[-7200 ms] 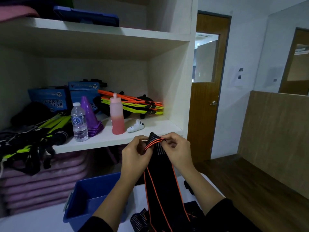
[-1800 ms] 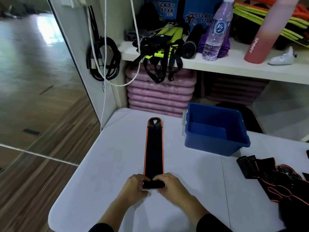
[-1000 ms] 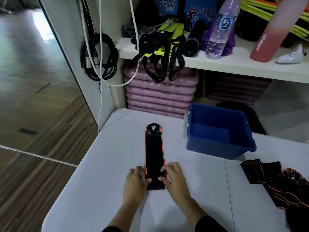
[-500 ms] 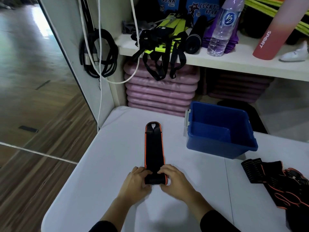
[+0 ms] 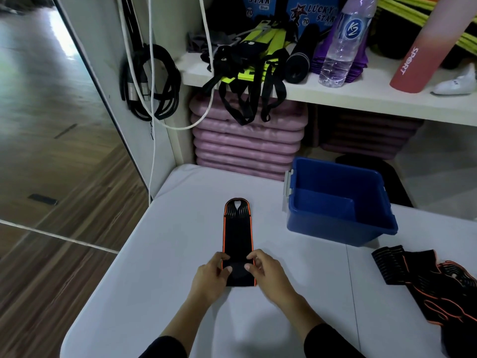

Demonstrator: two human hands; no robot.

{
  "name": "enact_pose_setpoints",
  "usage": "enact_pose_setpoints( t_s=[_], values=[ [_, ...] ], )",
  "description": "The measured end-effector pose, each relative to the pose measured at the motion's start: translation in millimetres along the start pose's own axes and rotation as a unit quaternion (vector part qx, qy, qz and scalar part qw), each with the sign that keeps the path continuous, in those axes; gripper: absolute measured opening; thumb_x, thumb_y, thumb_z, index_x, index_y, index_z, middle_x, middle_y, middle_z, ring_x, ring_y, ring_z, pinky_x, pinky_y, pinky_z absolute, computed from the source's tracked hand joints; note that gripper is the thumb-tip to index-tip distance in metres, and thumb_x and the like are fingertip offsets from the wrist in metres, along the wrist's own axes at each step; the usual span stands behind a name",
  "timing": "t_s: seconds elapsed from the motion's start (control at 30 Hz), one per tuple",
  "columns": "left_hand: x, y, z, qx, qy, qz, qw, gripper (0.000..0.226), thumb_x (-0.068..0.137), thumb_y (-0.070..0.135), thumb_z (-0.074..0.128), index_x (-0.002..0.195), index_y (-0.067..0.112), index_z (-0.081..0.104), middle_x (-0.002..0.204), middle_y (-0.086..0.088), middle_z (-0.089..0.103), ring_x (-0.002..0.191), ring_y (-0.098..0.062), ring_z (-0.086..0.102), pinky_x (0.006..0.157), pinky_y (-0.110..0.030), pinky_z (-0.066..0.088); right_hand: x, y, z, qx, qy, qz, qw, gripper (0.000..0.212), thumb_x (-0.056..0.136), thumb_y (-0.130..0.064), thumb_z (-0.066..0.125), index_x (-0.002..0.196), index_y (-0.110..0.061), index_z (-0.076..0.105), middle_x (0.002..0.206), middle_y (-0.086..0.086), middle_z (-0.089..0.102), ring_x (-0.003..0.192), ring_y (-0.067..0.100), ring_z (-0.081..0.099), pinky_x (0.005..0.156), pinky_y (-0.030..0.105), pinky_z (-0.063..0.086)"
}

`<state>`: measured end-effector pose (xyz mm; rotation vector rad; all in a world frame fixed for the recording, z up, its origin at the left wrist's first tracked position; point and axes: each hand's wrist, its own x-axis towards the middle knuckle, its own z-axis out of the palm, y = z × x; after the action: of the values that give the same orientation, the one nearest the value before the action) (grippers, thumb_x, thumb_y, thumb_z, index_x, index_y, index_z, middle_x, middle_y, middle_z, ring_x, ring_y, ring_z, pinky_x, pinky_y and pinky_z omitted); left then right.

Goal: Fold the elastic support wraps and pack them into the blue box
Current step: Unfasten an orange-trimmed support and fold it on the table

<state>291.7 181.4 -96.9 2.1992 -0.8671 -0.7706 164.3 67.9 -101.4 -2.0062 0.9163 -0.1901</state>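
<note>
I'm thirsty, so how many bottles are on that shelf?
2: a clear water bottle, and right of it a pink sport bottle, its top cut off by the frame. More may be hidden.

The room is a bit dim. Bright light glares on the wooden floor [image 5: 51, 34] at top left. Soft shadows fall on the white table [image 5: 160, 254] near the bottom. Edges look bent. The black wrap [image 5: 237, 236] shows few details.

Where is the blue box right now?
Head view: the blue box sits on the white table, right of the stretched wrap, beyond the wrap pile.
</note>
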Motion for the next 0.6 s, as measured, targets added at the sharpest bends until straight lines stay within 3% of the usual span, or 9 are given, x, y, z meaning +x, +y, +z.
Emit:
enact_pose_setpoints(
  t_s=[0.07,0.13,0.2,0.27,0.33,0.47,0.53,0.6],
  values=[
    [-0.4,4.3,1.2,0.005,0.026,-0.002,1.000,0.021,0.089,0.022,0.055,0.110,0.023,0.056,0.062,0.005,0.052,0.062,-0.015,0.051,0.061,-0.024,0.041,2.1,0.4,2.9,0.004,0.039,-0.008,0.999,0.013,0.087,-0.027,0.063,0.099,-0.024,0.057,0.092,-0.005,0.054,0.075,0.006,0.054,0.073,0.019,0.049],
    [-1.8,6.6,2.3,0.020,0.068,0.016,0.997,0.021,0.086,0.019,0.059,0.107,0.022,0.060,0.077,0.003,0.053,0.073,-0.017,0.055,0.066,-0.022,0.042,3.4,0.5,4.4,0.001,0.062,-0.028,0.998,0.010,0.084,-0.025,0.067,0.088,-0.027,0.057,0.092,-0.010,0.050,0.074,0.005,0.054,0.073,0.017,0.049],
    [-2.9,4.5,5.2,0.024,0.095,0.060,0.993,0.021,0.083,0.012,0.062,0.101,0.022,0.065,0.091,0.003,0.049,0.081,-0.018,0.056,0.069,-0.020,0.043,4.0,2.3,5.5,-0.009,0.069,-0.056,0.996,0.012,0.083,-0.024,0.068,0.080,-0.030,0.057,0.090,-0.014,0.048,0.077,0.006,0.056,0.073,0.017,0.049],
    [-2.9,0.1,7.0,0.034,0.092,0.111,0.989,0.020,0.082,0.006,0.061,0.095,0.019,0.068,0.092,0.005,0.050,0.081,-0.016,0.055,0.069,-0.017,0.042,4.3,4.1,4.8,-0.018,0.067,-0.082,0.994,0.008,0.083,-0.023,0.067,0.080,-0.029,0.062,0.088,-0.014,0.050,0.081,0.006,0.056,0.073,0.016,0.048],
    [-2.1,-4.7,5.3,0.046,0.078,0.143,0.986,0.021,0.083,0.009,0.059,0.099,0.017,0.070,0.095,0.005,0.056,0.085,-0.016,0.058,0.073,-0.019,0.046,4.0,7.0,1.0,-0.020,0.055,-0.092,0.994,0.007,0.083,-0.027,0.068,0.089,-0.025,0.069,0.090,-0.014,0.055,0.087,0.004,0.056,0.078,0.015,0.047],
    [-4.0,-11.8,-5.3,0.098,0.003,0.163,0.982,0.056,0.074,0.041,0.047,0.126,0.022,0.056,0.120,0.008,0.054,0.104,-0.013,0.054,0.087,-0.014,0.040,2.1,13.0,-11.7,-0.048,-0.033,-0.090,0.994,0.054,0.069,-0.041,0.079,0.118,-0.024,0.063,0.110,-0.015,0.056,0.103,0.000,0.053,0.092,0.007,0.040],
    [-2.1,-15.3,-5.1,0.137,-0.012,0.180,0.974,0.063,0.071,0.041,0.058,0.131,0.024,0.051,0.125,0.010,0.052,0.110,-0.012,0.051,0.090,-0.017,0.042,2.4,15.7,-14.2,-0.090,-0.056,-0.097,0.990,0.063,0.067,-0.037,0.081,0.124,-0.026,0.058,0.117,-0.015,0.055,0.108,-0.001,0.050,0.096,0.007,0.037],
    [0.6,-15.6,-3.1,0.146,-0.014,0.175,0.974,0.061,0.073,0.034,0.065,0.131,0.024,0.051,0.126,0.008,0.053,0.110,-0.013,0.050,0.090,-0.022,0.046,3.0,17.0,-13.2,-0.104,-0.054,-0.105,0.987,0.059,0.070,-0.030,0.078,0.125,-0.024,0.057,0.119,-0.015,0.053,0.109,0.000,0.050,0.099,0.012,0.039]
  ],
)
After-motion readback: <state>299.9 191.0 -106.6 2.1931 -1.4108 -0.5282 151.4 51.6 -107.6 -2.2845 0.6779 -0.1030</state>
